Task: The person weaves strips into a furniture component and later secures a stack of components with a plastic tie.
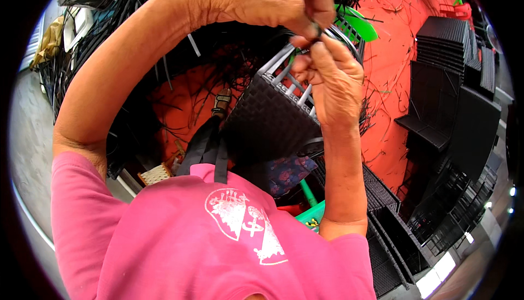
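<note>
My left hand (pixel 297 0) reaches in from the upper left, and its fingers are pinched together at a dark strip (pixel 315 29). Just below it, my right hand (pixel 335 76) is closed with its thumb and forefinger at the same strip, the fingertips of both hands nearly meeting. The strip is small and partly covered by the fingers. Under the hands stands a black woven piece (pixel 275 115) with a pale grey bar frame (pixel 295 88) along its upper edge. Its far side is hidden by my hands.
Loose black strips (pixel 136 5) hang in a mass at upper left, and scraps litter the red floor (pixel 387 71). A bright green plastic piece (pixel 357 24) lies beyond my right hand. Black woven panels (pixel 445 41) are stacked at right. A green container (pixel 314 215) sits near my right elbow.
</note>
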Motion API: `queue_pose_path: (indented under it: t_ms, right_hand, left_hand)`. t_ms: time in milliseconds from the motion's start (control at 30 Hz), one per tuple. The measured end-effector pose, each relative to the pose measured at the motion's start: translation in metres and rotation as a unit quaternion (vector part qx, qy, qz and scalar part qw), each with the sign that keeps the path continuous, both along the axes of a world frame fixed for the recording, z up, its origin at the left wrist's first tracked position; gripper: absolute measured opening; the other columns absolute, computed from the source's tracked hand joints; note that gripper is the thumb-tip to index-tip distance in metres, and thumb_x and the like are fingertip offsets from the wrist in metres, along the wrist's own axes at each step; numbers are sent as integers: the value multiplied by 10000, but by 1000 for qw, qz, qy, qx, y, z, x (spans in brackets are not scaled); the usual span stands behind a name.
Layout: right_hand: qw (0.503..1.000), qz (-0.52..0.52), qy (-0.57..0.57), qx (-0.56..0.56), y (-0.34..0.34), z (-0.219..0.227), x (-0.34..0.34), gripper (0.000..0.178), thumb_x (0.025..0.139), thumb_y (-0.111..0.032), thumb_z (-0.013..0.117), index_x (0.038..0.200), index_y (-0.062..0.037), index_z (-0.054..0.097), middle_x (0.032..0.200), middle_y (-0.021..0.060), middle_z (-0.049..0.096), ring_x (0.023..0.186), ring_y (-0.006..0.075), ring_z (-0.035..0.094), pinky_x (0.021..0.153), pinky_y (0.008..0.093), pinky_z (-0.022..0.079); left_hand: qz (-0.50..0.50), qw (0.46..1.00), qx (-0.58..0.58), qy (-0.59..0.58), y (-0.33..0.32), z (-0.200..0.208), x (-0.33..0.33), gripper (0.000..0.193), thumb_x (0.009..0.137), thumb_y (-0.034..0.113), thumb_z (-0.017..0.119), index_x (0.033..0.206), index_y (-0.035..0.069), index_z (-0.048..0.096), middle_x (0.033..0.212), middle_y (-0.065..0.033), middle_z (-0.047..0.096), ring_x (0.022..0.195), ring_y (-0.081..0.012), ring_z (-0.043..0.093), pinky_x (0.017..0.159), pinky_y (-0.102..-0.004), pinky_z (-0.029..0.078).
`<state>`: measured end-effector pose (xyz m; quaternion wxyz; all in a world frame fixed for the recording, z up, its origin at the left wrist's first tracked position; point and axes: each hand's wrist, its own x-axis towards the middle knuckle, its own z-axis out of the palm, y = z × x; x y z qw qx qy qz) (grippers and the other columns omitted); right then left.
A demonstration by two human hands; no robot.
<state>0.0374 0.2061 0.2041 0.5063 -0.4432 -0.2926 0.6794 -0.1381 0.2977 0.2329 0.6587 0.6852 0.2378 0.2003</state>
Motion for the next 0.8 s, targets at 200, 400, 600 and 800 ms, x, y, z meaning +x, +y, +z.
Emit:
queue_pose_path:
  t_ms: [200,400,600,800]
  right_hand:
    - [960,95,-262,-15,5,19,24,111,851,-62,633,927,18,646,676,12,605,496,29,469,425,158,341]
    - [895,253,-346,-121,7,19,25,115,810,-82,647,861,21,641,673,12,617,525,18,481,469,166,331]
    - [866,283,-389,-135,15,23,17,91,795,-63,646,839,17,639,631,9,603,527,26,494,477,175,342]
    - [870,301,-381,-84,8,15,18,101,784,-25,632,871,25,639,618,7,597,528,38,504,480,184,356]
  left_hand:
    - [201,963,-122,132,-35,-72,-14,249,886,299,586,915,55,622,725,3,577,610,-71,551,501,-225,469]
    - [181,917,-342,100,-67,-101,-5,232,843,232,671,751,28,612,605,-1,552,479,-48,508,420,-197,437]
    - [225,900,-372,35,-71,-103,0,134,837,143,662,767,33,629,626,2,564,509,-60,505,420,-186,419]
    - [224,902,-367,-28,-85,-100,-8,113,802,131,678,848,28,668,691,11,594,605,-61,531,535,-206,453]
